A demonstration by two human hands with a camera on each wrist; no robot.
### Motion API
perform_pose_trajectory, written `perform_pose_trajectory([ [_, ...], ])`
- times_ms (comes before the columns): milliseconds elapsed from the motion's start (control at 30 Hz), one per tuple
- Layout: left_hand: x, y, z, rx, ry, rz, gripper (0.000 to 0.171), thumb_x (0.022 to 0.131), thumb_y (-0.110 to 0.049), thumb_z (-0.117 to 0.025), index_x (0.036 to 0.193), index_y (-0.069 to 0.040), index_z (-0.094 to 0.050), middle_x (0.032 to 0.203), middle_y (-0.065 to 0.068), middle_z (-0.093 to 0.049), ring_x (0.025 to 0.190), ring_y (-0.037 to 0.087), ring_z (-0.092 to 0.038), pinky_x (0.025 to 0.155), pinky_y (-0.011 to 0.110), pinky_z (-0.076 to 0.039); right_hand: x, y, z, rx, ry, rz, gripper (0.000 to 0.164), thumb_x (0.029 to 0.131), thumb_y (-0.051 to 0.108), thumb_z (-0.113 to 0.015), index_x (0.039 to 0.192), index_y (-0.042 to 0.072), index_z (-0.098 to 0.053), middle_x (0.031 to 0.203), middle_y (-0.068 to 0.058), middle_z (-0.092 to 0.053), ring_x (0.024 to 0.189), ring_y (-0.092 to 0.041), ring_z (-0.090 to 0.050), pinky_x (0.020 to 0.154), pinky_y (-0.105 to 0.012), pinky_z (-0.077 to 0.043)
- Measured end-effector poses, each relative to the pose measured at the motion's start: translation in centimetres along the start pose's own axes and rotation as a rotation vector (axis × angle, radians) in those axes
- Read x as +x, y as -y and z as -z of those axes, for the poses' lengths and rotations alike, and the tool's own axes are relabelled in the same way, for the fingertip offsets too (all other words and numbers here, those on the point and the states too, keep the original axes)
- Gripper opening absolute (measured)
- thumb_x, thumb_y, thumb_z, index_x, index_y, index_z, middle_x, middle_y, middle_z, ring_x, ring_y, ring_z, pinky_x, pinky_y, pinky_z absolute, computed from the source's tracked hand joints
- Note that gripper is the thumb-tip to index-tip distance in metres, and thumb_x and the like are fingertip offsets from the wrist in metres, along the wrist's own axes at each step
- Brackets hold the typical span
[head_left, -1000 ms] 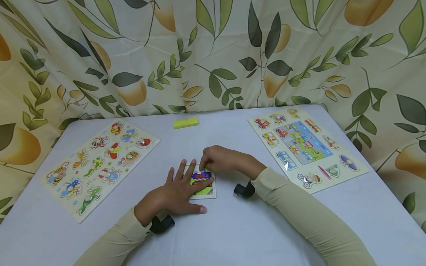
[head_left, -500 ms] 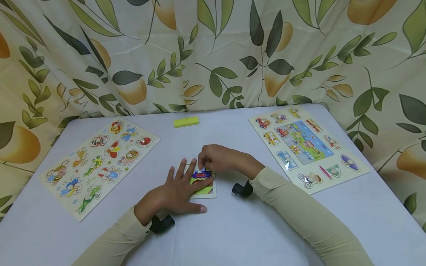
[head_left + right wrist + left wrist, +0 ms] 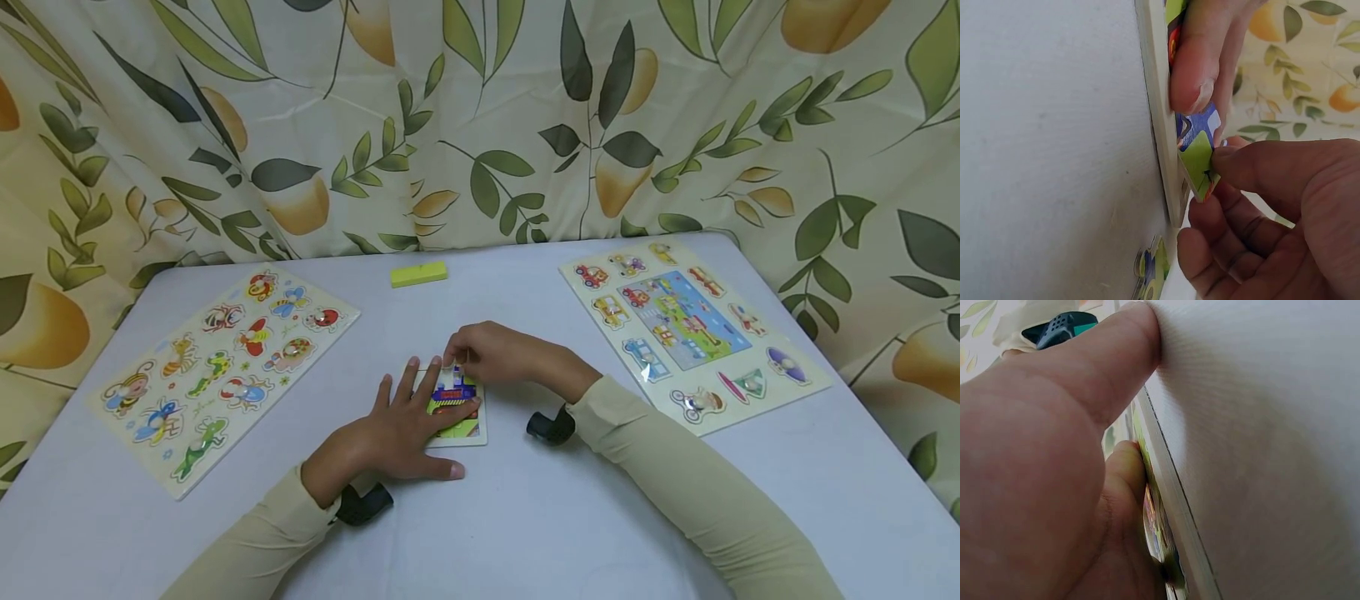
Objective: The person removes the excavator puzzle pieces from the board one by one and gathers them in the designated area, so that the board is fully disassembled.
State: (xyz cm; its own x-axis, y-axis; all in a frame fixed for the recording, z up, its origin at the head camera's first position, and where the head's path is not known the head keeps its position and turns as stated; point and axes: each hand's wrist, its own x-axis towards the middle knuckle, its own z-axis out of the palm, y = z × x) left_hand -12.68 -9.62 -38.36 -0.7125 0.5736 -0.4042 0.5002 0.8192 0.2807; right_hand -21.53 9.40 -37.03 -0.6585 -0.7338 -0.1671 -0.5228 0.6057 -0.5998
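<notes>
My left hand (image 3: 401,425) lies spread with straight fingers across a small jigsaw puzzle (image 3: 461,433) in a pale tray, which shows a purple and green picture. In the right wrist view, a finger of that hand presses on the picture close to a green-and-blue jigsaw piece (image 3: 1197,156). My right hand (image 3: 491,354) pinches this piece between thumb and fingers at the puzzle's far edge, and the piece stands tilted out of the tray. From the left wrist, the left thumb (image 3: 1125,353) touches the white cloth beside the tray's edge (image 3: 1175,487).
An insect puzzle board (image 3: 240,358) lies at the left and a vehicle puzzle board (image 3: 682,321) at the right. A yellow block (image 3: 418,275) sits near the back edge of the cloth-covered table (image 3: 510,517). Behind hangs a leaf-patterned curtain (image 3: 487,125).
My right hand's fingertips have shifted slightly left and away from me, uncovering more of the purple picture. The left hand stays in place on the puzzle.
</notes>
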Motion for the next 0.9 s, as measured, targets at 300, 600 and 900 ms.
perform_pose_trajectory([
  [300, -0.08, 0.08, -0.06, 0.009, -0.010, 0.001, 0.081, 0.083, -0.071, -0.056, 0.152, -0.045, -0.025, 0.160, 0.015, 0.015, 0.141, 0.044, 0.020, 0.105, 0.070, 0.001, -0.22, -0.11, 0.22, 0.010, 0.003, 0.029, 0.017, 0.092, -0.001, -0.063, 0.105, 0.005, -0.073, 0.090, 0.000, -0.065, 0.082, -0.014, -0.054, 0.076, -0.025, -0.047],
  [600, -0.05, 0.03, -0.09, -0.001, -0.006, 0.006, 0.082, 0.082, -0.071, -0.057, 0.152, -0.045, -0.024, 0.160, 0.014, 0.018, 0.141, 0.043, 0.022, 0.105, 0.069, 0.003, -0.53, -0.55, 0.25, 0.052, 0.044, 0.048, 0.028, 0.094, -0.002, -0.058, 0.118, 0.005, -0.070, 0.103, 0.001, -0.069, 0.086, -0.013, -0.056, 0.079, -0.025, -0.048],
  [900, 0.08, 0.11, -0.17, 0.014, -0.007, 0.001, 0.081, 0.082, -0.072, -0.056, 0.152, -0.045, -0.025, 0.160, 0.015, 0.016, 0.141, 0.044, 0.021, 0.106, 0.069, 0.001, -0.92, -0.68, 0.65, 0.073, 0.026, 0.067, 0.028, 0.094, -0.004, -0.056, 0.118, 0.003, -0.070, 0.106, -0.002, -0.070, 0.086, -0.012, -0.057, 0.082, -0.027, -0.048],
])
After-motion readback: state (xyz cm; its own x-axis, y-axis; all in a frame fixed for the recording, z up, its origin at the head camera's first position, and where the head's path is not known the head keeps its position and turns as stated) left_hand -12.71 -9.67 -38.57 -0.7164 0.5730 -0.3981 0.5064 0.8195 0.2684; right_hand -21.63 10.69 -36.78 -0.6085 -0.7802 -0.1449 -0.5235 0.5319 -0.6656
